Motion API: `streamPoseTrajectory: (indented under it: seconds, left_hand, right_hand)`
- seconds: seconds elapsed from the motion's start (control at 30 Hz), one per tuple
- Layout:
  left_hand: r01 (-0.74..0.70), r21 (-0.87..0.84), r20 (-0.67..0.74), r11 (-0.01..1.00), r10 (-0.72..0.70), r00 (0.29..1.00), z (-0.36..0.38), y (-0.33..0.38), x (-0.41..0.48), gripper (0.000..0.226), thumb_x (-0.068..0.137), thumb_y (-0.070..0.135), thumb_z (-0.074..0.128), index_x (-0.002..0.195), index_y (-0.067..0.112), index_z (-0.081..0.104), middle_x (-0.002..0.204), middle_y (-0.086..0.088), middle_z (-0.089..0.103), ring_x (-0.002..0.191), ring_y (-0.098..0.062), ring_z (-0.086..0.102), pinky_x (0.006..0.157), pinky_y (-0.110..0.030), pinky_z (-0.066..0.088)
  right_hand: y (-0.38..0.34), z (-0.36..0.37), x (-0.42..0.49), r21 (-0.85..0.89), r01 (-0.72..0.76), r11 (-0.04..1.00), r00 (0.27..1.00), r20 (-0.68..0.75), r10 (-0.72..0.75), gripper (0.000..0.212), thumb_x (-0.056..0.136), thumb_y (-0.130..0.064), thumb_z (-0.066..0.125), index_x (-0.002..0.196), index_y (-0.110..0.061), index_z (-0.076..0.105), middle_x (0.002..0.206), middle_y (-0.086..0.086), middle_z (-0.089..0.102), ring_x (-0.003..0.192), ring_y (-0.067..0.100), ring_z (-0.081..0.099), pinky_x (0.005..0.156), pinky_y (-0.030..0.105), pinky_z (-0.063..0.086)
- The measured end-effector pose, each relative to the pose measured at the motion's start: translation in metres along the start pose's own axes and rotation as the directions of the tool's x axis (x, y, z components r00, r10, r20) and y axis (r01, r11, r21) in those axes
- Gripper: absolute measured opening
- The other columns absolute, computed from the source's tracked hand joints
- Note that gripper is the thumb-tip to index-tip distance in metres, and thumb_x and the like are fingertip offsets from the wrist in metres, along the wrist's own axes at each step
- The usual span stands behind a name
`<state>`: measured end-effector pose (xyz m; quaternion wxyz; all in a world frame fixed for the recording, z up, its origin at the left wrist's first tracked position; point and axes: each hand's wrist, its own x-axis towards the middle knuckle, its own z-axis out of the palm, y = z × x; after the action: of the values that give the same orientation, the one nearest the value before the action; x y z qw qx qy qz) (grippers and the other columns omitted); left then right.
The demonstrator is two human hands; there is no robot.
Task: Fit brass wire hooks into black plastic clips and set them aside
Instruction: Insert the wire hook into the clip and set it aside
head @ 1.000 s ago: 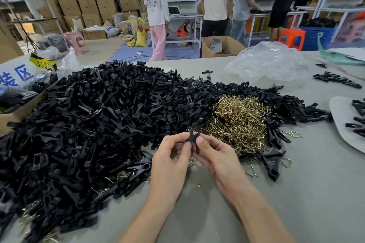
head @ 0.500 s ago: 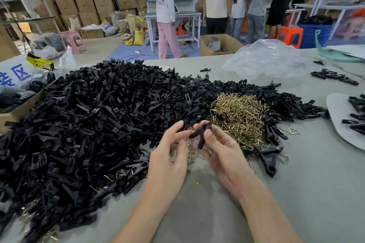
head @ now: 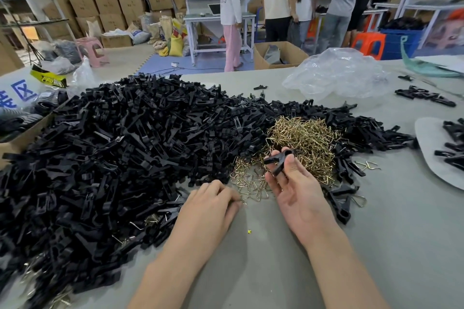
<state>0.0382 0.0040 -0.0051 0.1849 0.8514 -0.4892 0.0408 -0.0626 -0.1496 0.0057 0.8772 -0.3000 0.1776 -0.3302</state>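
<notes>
Right hand [head: 297, 192]: centre of the frame, palm up, fingers loosely spread. The thumb and the first fingers pinch a clip [head: 278, 161] at the fingertips.
Clip: black, held above the table [head: 376, 246], in front of the lower edge of the hook heap [head: 307, 138]. No hook can be seen in it.
Left hand [head: 211, 206]: just left of the right hand, palm down on the table, fingers bent. The fingertips reach the near edge of the loose hooks [head: 251, 182]. Whether they have hold of one cannot be told.
Hook heap: brass, centre right, ringed by black clips.
Loose hooks: scattered flat between the two hands, below the heap.
Clip pile [head: 125, 158]: fills the left half of the frame and runs behind the heap toward the right.
Bag [head: 336, 75]: clear plastic, crumpled, upper right on the table.
Sheet [head: 426, 150]: grey, right edge of the frame, with several black clips on it.
Box [head: 23, 137]: cardboard, left edge, touching the pile.
</notes>
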Motion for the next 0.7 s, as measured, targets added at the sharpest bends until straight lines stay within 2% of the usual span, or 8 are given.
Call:
streamPoseTrajectory:
  seconds: [0.13, 0.2, 0.27, 0.33, 0.4, 0.5, 0.6, 0.7]
  left_hand:
    - [0.013, -0.053, -0.044, 0.999, -0.016, 0.999, 0.001, -0.001, 0.002, 0.030, 0.102, 0.051, 0.039, 0.113, 0.037, 0.062, 0.104, 0.017, 0.053, 0.104, -0.006, 0.050, 0.094, -0.024, 0.036]
    - [0.048, -0.190, -0.102, 0.981, -0.068, 0.992, 0.001, 0.000, 0.002, 0.026, 0.100, 0.050, 0.045, 0.100, 0.033, 0.065, 0.097, 0.018, 0.056, 0.096, -0.002, 0.052, 0.086, -0.024, 0.041]
    - [0.091, -0.317, -0.158, 0.944, -0.148, 0.976, 0.002, 0.001, 0.001, 0.022, 0.098, 0.050, 0.049, 0.088, 0.034, 0.061, 0.090, 0.019, 0.060, 0.089, 0.000, 0.054, 0.075, -0.019, 0.042]
    - [0.146, -0.418, -0.166, 0.897, -0.233, 0.958, 0.003, 0.002, -0.001, 0.022, 0.097, 0.051, 0.052, 0.082, 0.035, 0.057, 0.078, 0.021, 0.063, 0.074, 0.001, 0.057, 0.063, -0.015, 0.041]
    - [0.187, -0.525, -0.144, 0.830, -0.303, 0.942, 0.003, 0.004, -0.001, 0.023, 0.095, 0.049, 0.056, 0.079, 0.034, 0.054, 0.070, 0.022, 0.064, 0.061, 0.001, 0.058, 0.058, -0.013, 0.040]
    - [0.196, -0.706, -0.109, 0.681, -0.378, 0.919, 0.001, 0.010, 0.002, 0.020, 0.097, 0.039, 0.060, 0.079, 0.031, 0.056, 0.074, 0.014, 0.070, 0.059, -0.004, 0.065, 0.056, -0.010, 0.044]
    - [0.207, -0.815, -0.030, 0.541, -0.396, 0.918, 0.000, 0.017, 0.003, 0.021, 0.100, 0.031, 0.057, 0.080, 0.033, 0.058, 0.071, 0.007, 0.069, 0.055, -0.018, 0.066, 0.051, -0.022, 0.050]
    - [0.222, -0.867, 0.049, 0.446, -0.366, 0.929, 0.001, 0.024, 0.003, 0.017, 0.102, 0.029, 0.054, 0.087, 0.028, 0.061, 0.063, 0.007, 0.065, 0.054, -0.019, 0.065, 0.052, -0.025, 0.049]
  right_hand:
    - [0.002, 0.000, 0.000, -0.009, -0.003, 1.000, 1.000, 0.016, 0.003, 0.023, 0.081, -0.024, 0.064, 0.101, -0.014, 0.068, 0.098, -0.001, 0.075, 0.079, 0.010, 0.071, 0.071, 0.024, 0.060]
    - [0.001, 0.000, 0.000, -0.001, -0.007, 1.000, 1.000, 0.026, 0.007, 0.021, 0.081, -0.024, 0.064, 0.099, -0.015, 0.068, 0.097, -0.001, 0.074, 0.078, 0.010, 0.070, 0.071, 0.024, 0.060]
    - [0.001, 0.000, -0.001, -0.010, -0.013, 1.000, 0.999, 0.038, 0.013, 0.020, 0.082, -0.024, 0.064, 0.097, -0.014, 0.070, 0.094, 0.000, 0.074, 0.078, 0.011, 0.071, 0.071, 0.024, 0.060]
    - [0.001, 0.000, -0.001, -0.029, -0.023, 0.999, 0.998, 0.049, 0.024, 0.020, 0.082, -0.025, 0.064, 0.098, -0.014, 0.071, 0.091, 0.001, 0.074, 0.078, 0.012, 0.072, 0.072, 0.025, 0.060]
    - [0.002, 0.000, -0.002, -0.041, -0.041, 0.998, 0.997, 0.061, 0.044, 0.026, 0.082, -0.025, 0.065, 0.104, -0.011, 0.069, 0.096, 0.003, 0.074, 0.080, 0.013, 0.072, 0.072, 0.026, 0.060]
    - [0.004, 0.002, -0.002, -0.040, -0.077, 0.996, 0.994, 0.074, 0.080, 0.033, 0.082, -0.023, 0.065, 0.112, -0.008, 0.066, 0.101, 0.006, 0.074, 0.084, 0.015, 0.071, 0.071, 0.027, 0.061]
    - [0.006, 0.003, -0.002, -0.024, -0.106, 0.994, 0.990, 0.088, 0.108, 0.028, 0.084, -0.022, 0.064, 0.110, -0.013, 0.067, 0.108, 0.006, 0.074, 0.089, 0.016, 0.070, 0.074, 0.029, 0.062]
    - [0.009, 0.007, -0.004, -0.045, -0.131, 0.990, 0.983, 0.124, 0.136, 0.021, 0.085, -0.023, 0.064, 0.103, -0.015, 0.069, 0.114, 0.008, 0.073, 0.095, 0.017, 0.068, 0.078, 0.030, 0.061]
